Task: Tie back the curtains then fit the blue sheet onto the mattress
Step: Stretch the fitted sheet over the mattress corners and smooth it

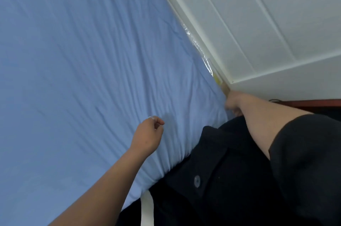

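Note:
The blue sheet [83, 68] covers the mattress and fills the left and middle of the view, wrinkled toward the near right corner. My right hand [233, 103] is at that corner, fingers closed on the sheet's edge where the mattress meets the white board. My left hand [148, 136] hovers just over the sheet near the front edge, fingers loosely curled with nothing in them; a ring shows on one finger. A strip of clear plastic wrap [198, 44] on the mattress shows along the right edge, uncovered by the sheet.
A white panelled board [258, 22] runs along the mattress's right side. My dark shirt [230, 179] presses against the mattress's near edge. A dark red-brown surface [313, 104] shows at the right behind my arm.

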